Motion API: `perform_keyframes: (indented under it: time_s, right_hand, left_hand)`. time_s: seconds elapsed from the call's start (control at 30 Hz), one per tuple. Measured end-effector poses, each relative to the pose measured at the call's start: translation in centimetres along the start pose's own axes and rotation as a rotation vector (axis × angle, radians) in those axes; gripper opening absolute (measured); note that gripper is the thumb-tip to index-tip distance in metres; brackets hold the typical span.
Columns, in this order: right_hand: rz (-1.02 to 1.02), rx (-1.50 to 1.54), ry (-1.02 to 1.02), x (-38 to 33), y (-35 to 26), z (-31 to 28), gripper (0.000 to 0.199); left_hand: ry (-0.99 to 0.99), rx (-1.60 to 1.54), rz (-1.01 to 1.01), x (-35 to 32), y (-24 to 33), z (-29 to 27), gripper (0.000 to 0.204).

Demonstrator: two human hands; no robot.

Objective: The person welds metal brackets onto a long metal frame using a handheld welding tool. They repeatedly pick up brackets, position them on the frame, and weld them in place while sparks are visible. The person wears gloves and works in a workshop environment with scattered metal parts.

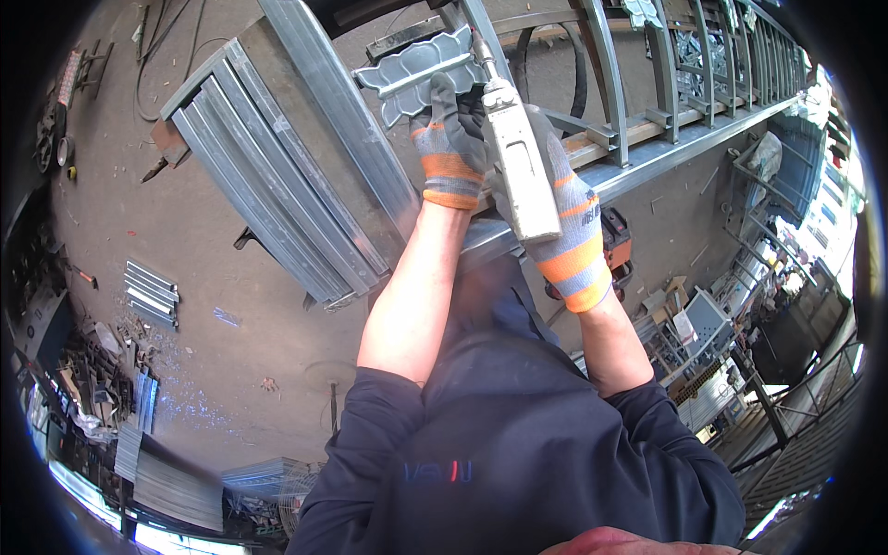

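Observation:
My left hand [450,148], in a grey and orange knit glove, is closed on the near edge of a grey metal ornament [412,78]. This flat piece has scalloped, leaf-like edges and a raised rib along its middle. My thumb lies on its face, and the other fingers are partly hidden. In my right hand [564,199], gloved alike, is a pale power drill [518,157]. Its chuck and slim bit point away from me, the tip beside the right end of the ornament and close to a metal frame bar. My right fingers are mostly hidden by the drill body.
A ladder-like metal frame [666,139] runs to the far right. On the left, long grey metal profiles [268,176] lie side by side. An orange and black machine [617,242] stands below the frame. Short metal strips [151,294] and scrap lie on the floor.

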State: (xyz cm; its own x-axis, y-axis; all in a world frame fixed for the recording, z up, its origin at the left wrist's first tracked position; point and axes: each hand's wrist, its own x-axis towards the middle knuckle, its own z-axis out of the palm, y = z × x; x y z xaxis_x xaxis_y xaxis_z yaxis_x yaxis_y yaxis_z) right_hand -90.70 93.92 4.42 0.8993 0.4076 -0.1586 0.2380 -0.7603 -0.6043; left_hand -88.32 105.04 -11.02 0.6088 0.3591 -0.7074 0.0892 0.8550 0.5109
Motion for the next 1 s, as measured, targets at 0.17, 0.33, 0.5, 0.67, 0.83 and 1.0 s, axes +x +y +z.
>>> perform_keyframes:
  time_s: [0.17, 0.33, 0.5, 0.67, 0.83, 1.0]
  right_hand:
    - [0.051, 0.074, -0.04, -0.3, 0.5, 0.1, 0.074]
    - [0.064, 0.147, -0.003, -0.3, 0.7, 0.7, 0.076]
    - [0.044, 0.056, -0.026, -0.2, 0.3, 0.2, 0.077]
    - [-0.003, -0.025, -0.005, 0.3, -0.1, 0.0, 0.076]
    - [0.05, 0.083, 0.011, 0.4, -0.6, 0.0, 0.064]
    - [0.069, 0.148, -0.036, 0.2, -1.2, -0.7, 0.047]
  left_hand:
    - [-0.007, -0.015, 0.003, 0.1, -0.2, 0.1, 0.055]
    - [-0.013, 0.041, -0.021, -0.1, 0.2, 0.0, 0.054]
    - [-0.001, -0.042, -0.01, 0.2, -0.1, 0.1, 0.053]
    - [0.005, -0.096, 0.022, 0.3, -0.4, 0.2, 0.054]
    - [-0.014, -0.113, 0.031, 0.1, -0.1, 0.4, 0.054]
    - [-0.01, -0.031, 0.0, 0.0, -0.1, 0.2, 0.052]
